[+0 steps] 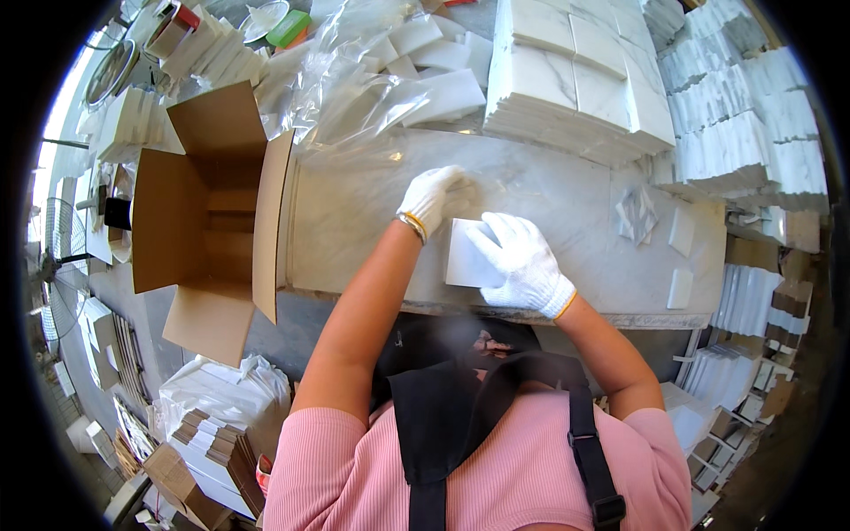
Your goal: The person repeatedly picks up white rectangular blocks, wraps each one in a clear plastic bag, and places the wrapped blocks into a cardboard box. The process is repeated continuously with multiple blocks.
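Note:
My right hand [524, 265], in a white knit glove, grips a square white stone tile [464, 255] near the front edge of the work table. Its thumb lies along the tile's near side and its fingers across the far side. Further off and to the left, my left hand [434, 200], gloved too, is low over the pale table top [354, 212]. Motion smears its fingers, so whether it holds anything is unclear. Thin clear plastic film [522, 188] shows on the table just beyond the hands.
An open cardboard box [199, 212] stands left of the table. Stacked marble tiles [575, 80] rise at the back, beside loose white pieces [434, 93] under plastic sheeting [341, 97]. Small tile pieces [680, 232] lie at the right end. A fan [62, 257] stands far left.

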Demonstrator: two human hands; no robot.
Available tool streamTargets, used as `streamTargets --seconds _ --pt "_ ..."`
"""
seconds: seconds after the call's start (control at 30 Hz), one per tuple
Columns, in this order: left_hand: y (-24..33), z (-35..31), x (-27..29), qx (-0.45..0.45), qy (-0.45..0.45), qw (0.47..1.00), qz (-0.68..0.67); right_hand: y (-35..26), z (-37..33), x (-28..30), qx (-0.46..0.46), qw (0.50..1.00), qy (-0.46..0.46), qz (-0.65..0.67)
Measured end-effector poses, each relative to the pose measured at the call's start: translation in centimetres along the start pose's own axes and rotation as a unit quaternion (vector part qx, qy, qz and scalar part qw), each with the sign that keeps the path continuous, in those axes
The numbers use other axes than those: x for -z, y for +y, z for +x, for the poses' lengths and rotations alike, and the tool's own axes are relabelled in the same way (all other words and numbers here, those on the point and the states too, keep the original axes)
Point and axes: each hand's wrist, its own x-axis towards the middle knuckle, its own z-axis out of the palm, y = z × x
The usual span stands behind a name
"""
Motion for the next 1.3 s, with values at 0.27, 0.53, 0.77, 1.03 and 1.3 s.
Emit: streamTargets --seconds 0.27,0.53,0.77,1.03,1.3 --pt "-0.1 -0.5 -0.5 -0.013 0.024 1.000 -0.009 0.8 0.0 1.2 -0.060 0.995 -0.073 0.034" --pt "-0.7 0.6 1.8 -0.121 -0.095 0.970 0.185 8.9 5.1 1.2 -0.213 0.976 0.011 0.041" --pt "2.9 -1.4 -1.0 0.031 -0.020 0.998 -0.060 12.4 6.0 0.0 -0.169 0.978 0.014 0.122" --pt "2.3 -12.2 -1.1 0.036 -0.071 0.992 -0.101 3.6 1.3 8.4 0.003 0.969 -0.029 0.246" --pt "-4.2 -17.4 4.6 0.139 -0.084 0.983 0.082 -2.4 -2.7 2.5 0.100 0.985 -0.032 0.140"
